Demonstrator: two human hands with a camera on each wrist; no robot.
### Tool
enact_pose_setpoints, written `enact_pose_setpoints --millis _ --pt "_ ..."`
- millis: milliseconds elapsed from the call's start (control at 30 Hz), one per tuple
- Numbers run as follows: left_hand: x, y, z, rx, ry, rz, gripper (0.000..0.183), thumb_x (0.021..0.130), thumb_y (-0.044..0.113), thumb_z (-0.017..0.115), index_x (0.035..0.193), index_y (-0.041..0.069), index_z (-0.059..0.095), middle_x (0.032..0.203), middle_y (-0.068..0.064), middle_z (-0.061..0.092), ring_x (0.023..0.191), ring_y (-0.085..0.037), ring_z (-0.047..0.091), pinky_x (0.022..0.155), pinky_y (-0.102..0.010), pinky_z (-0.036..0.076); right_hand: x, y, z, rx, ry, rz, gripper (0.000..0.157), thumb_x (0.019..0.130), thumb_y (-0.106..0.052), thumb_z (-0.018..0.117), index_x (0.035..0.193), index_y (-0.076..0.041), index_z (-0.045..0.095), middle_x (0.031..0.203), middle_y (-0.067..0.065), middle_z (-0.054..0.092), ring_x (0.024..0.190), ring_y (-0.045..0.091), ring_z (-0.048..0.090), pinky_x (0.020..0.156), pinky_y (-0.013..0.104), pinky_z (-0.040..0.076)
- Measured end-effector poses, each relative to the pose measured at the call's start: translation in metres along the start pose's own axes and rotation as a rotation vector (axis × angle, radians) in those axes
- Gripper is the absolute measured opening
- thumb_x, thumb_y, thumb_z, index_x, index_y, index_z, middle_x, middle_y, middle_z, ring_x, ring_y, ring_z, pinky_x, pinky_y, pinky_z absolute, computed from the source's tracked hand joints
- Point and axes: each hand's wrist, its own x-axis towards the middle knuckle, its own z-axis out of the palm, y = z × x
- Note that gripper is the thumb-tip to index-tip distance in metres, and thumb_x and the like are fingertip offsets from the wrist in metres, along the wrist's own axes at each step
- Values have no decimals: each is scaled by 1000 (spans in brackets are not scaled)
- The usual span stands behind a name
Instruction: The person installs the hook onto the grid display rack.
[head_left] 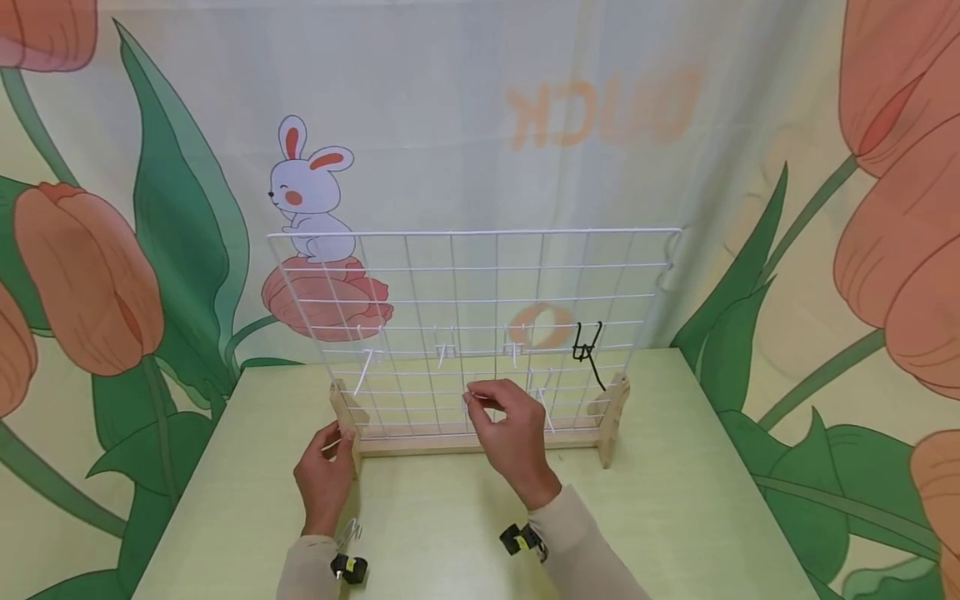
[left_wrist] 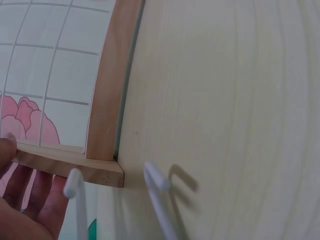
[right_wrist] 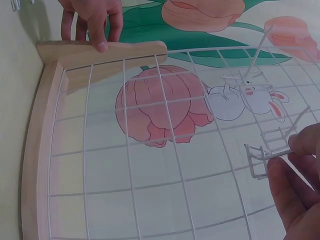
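A white wire grid panel [head_left: 497,250] stands upright between wooden feet on the table. My right hand [head_left: 513,429] pinches the prong of a white wire hook [right_wrist: 256,164] between thumb and fingers, its bracket right at the grid's wires. My left hand [head_left: 326,479] grips the left wooden foot [left_wrist: 70,165], thumb on one side and fingers on the other. Other white hooks hang on the grid, one at the left [head_left: 364,371] and one right of my right hand [head_left: 545,404]. A black hook [head_left: 585,350] hangs near the right end.
Loose white hooks [head_left: 351,532] show beside my left wrist, over the pale table [head_left: 435,533]. A wooden bar [head_left: 420,446] joins the two feet. Behind stands a curtain [head_left: 450,125] printed with tulips and a rabbit.
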Motion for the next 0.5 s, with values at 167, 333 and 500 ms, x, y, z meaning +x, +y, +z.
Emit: enact_pose_setpoints --millis 167,333,500 --pt "-1 -1 -1 7 -12 -14 33 103 26 71 134 14 72 123 -12 77 105 -31 76 75 -14 48 3 8 3 -43 41 -11 13 91 -4 82 104 -7 80 98 6 79 86 18 78 80 26 65" --pt "-1 -1 -1 11 -17 -22 33 104 27 71 134 15 72 124 -11 77 106 -31 76 76 -15 48 1 16 5 -74 64 -15 12 91 -3 82 102 -6 80 97 6 79 89 19 78 78 28 65" --pt "0 -1 -1 17 -13 -11 32 103 27 71 133 15 72 124 -11 77 106 -31 76 76 -17 49 -4 24 9 -83 72 -30 12 91 0 81 100 -7 80 98 6 79 90 20 77 76 28 65"
